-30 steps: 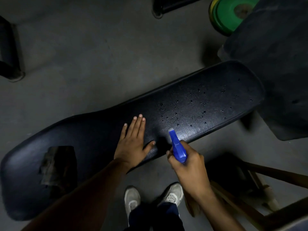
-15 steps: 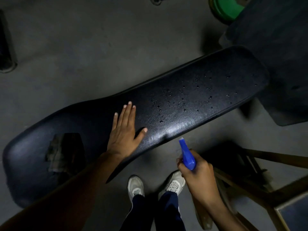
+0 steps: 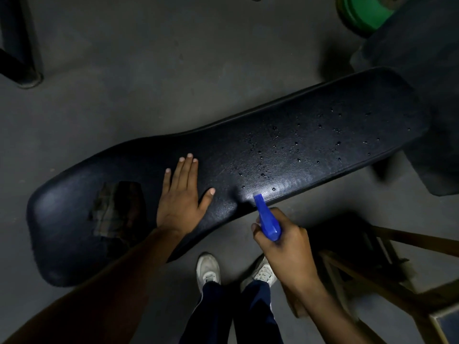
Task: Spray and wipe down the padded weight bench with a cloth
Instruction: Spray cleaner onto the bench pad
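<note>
The black padded bench (image 3: 310, 135) runs diagonally from lower left to upper right, with spray droplets dotted over its right half. A dark checked cloth (image 3: 116, 209) lies flat on its left part. My left hand (image 3: 181, 194) rests palm down on the pad just right of the cloth, fingers spread, holding nothing. My right hand (image 3: 285, 239) grips a blue spray bottle (image 3: 267, 219) at the bench's near edge, nozzle pointing up toward the wet area. The bottle's body is hidden in my hand.
Green weight plates (image 3: 362, 11) lie at the top right beside a dark mat or pad (image 3: 427, 70). A wooden frame (image 3: 397, 281) stands at the lower right, close to my right arm. A black equipment foot (image 3: 22, 63) sits at the far left. My shoes (image 3: 208, 271) are on the grey floor.
My right hand with the spray bottle pulled back from the bench edge, then came forward to it again. My left hand stayed flat on the pad.
</note>
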The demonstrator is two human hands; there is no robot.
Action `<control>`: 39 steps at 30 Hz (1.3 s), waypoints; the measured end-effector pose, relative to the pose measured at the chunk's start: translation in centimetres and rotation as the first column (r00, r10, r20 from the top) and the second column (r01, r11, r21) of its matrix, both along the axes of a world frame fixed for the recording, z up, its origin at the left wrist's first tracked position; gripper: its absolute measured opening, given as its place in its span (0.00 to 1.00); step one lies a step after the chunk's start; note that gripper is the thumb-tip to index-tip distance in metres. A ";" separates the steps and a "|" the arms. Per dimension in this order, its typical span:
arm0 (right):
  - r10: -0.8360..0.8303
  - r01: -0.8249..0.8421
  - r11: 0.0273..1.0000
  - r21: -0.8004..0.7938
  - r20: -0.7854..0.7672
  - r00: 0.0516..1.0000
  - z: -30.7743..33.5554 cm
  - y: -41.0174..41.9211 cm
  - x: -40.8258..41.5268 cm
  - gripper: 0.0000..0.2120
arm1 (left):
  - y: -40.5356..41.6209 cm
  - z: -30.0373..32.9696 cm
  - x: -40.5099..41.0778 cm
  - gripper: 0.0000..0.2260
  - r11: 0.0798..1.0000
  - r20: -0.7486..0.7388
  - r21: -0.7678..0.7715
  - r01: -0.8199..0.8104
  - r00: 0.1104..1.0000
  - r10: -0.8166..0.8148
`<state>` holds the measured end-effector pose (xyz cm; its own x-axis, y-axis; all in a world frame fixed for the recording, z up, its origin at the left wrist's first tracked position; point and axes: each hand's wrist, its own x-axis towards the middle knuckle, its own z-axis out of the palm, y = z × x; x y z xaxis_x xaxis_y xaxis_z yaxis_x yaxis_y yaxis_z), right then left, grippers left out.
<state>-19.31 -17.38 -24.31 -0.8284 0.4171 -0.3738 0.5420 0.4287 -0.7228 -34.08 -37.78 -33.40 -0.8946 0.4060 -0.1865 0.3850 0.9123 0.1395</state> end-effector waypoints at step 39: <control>-0.004 -0.223 0.911 -0.348 -0.547 0.837 5.4 -7.5 -13.8 0.27 | -12.4 4.6 0.3 0.35 0.948 0.037 0.062 -0.312 0.950 0.311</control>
